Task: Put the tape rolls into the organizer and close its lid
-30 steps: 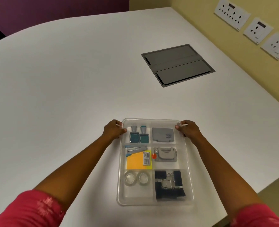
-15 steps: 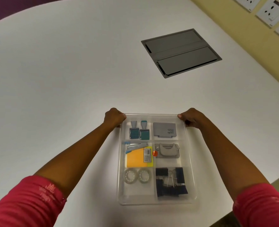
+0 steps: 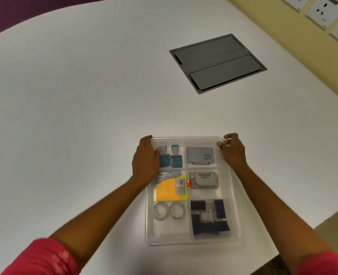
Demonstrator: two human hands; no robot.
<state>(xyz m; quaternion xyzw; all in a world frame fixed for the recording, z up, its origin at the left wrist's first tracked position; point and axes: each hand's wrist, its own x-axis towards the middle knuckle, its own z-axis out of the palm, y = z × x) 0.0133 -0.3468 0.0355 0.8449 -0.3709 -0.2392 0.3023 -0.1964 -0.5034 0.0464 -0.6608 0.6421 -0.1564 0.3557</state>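
Note:
A clear plastic organizer (image 3: 237, 213) lies on the white table in front of me. Two clear tape rolls (image 3: 161, 211) (image 3: 177, 210) lie side by side in its near left compartment. The contents look slightly hazy, as if seen through a clear lid lying on top. My left hand (image 3: 146, 157) lies over the far left corner, thumb on top beside the stamps. My right hand (image 3: 232, 150) pinches the far right corner with its fingertips.
Other compartments hold two teal stamps (image 3: 171, 156), a grey pad (image 3: 200, 155), a punch (image 3: 203, 180), yellow notes (image 3: 169, 190) and black binder clips (image 3: 209, 217). A grey cable hatch (image 3: 217, 63) is set into the table farther off. Wall sockets (image 3: 326, 10) are at the far right. The table edge (image 3: 279, 253) runs close on the near right.
My left hand has slid from the far left corner onto the top of the organizer. My right hand stays at the far right corner. The view has tilted down slightly.

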